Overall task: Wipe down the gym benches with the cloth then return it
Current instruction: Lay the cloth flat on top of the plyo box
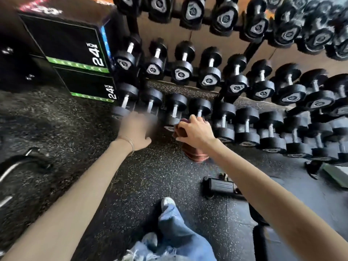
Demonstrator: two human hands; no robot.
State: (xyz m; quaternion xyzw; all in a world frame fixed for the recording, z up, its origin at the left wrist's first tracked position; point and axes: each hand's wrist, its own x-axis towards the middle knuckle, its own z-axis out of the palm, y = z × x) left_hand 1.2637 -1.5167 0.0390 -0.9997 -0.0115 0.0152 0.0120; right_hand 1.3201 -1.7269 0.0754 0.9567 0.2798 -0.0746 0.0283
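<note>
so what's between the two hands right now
In the head view, only bare speckled floor and the end of a bottom-row dumbbell separate the blurred left hand from the right hand gripping the cloth.

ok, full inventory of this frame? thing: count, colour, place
dumbbells: many, black with silver handles, three rack tiers across top and right
rack: one, black, against the wall
plyo boxes: two stacked, black with green trim, marked 24, upper left
cloth: one, reddish brown, hanging from the right hand by the bottom tier
floor: black speckled rubber
black case: one, on floor, lower right of centre
green pad: one, floor, far right edge
curved black bar: one, left edge, blurred, type unclear
shoe: one, white, bottom centre
jeans: blue, bottom centre
left hand: blurred, open, reaching at bottom tier
right hand: gripping cloth
</note>
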